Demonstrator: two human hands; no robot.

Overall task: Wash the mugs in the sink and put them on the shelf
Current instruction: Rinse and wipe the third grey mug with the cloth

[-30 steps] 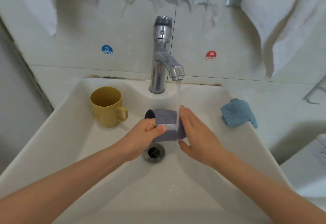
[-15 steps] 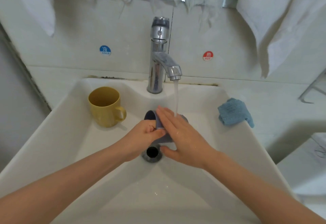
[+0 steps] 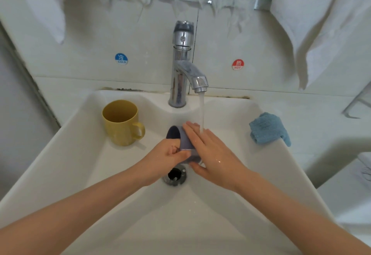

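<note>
White sink, wet, set below a tiled wall.

1. Purple mug: held on its side over the drain, mouth turned to the left rear.
2. Left hand: fingers curled round the mug's near edge, gripping it.
3. Right hand: fingers straight and together, palm flat on the mug's side, thumb below.
4. Water: runs from the chrome tap onto the right hand's fingers.
5. Yellow mug: upright in the left rear of the basin, handle to the right, apart from the purple mug.
6. Blue cloth: crumpled on the right rim.
7. Cold sticker and hot sticker: on the wall, either side of the tap.
8. White towels: hanging above.
</note>
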